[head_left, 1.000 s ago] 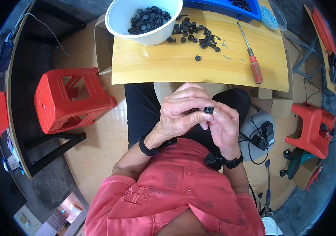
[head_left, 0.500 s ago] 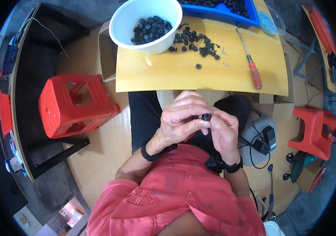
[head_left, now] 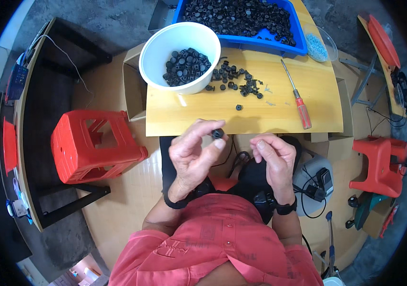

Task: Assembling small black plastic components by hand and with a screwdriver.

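Note:
My left hand (head_left: pixel 190 157) pinches a small round black plastic part (head_left: pixel 218 134) between thumb and forefinger, just off the near edge of the yellow table (head_left: pixel 184 117). To its right, apart from it, my right hand (head_left: pixel 278 159) is held with thumb and fingertips together. Whether something tiny is between them cannot be made out. On the table, loose black parts (head_left: pixel 248 90) lie scattered beside a white bowl (head_left: pixel 158 57) holding many similar ones. One single black part (head_left: pixel 239 107) sits nearer to me.
Behind the bowl stands a blue tray (head_left: pixel 265 46) heaped with black parts. A screwdriver with a red handle (head_left: pixel 303 113) lies on the table's right side, near a clear tub (head_left: pixel 333 50) of pale blue bits. Red stools (head_left: pixel 72 148) flank me on the floor.
My hands were together around the black part; now they are apart. The left has moved left with the part, the right slightly to the right. The view has tilted up, showing more of the tray.

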### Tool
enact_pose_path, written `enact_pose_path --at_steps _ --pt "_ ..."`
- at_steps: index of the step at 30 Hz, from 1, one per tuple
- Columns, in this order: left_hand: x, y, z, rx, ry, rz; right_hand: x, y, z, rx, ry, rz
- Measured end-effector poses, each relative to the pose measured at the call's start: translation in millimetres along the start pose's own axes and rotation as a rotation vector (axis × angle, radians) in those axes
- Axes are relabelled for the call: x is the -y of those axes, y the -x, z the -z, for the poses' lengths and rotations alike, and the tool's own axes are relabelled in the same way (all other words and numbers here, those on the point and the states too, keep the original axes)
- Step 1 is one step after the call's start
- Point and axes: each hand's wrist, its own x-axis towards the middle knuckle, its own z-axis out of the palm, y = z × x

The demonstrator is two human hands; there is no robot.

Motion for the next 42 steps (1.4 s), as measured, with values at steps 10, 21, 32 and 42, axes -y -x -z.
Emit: enact_pose_path --at_steps 10,21,32,42 --pt "-9.8 -100.3 30.7 -0.302 -0.73 -0.302 21.1 -63.6 -8.2 -0.137 0.691 0.372" --pt "-1.0 -40.9 17.6 -0.042 -0.481 -0.192 -12.4 -108.2 -16.5 -0.035 1.278 0.525" --pt "61.0 -28.2 -2.7 0.036 -0.321 0.152 -23.9 -103.8 -8.2 -0.159 1.044 0.555" --pt "78.7 -34.8 -28.1 0.076 -0.179 0.198 -31.8 -79.8 3.8 -0.179 0.42 0.115"
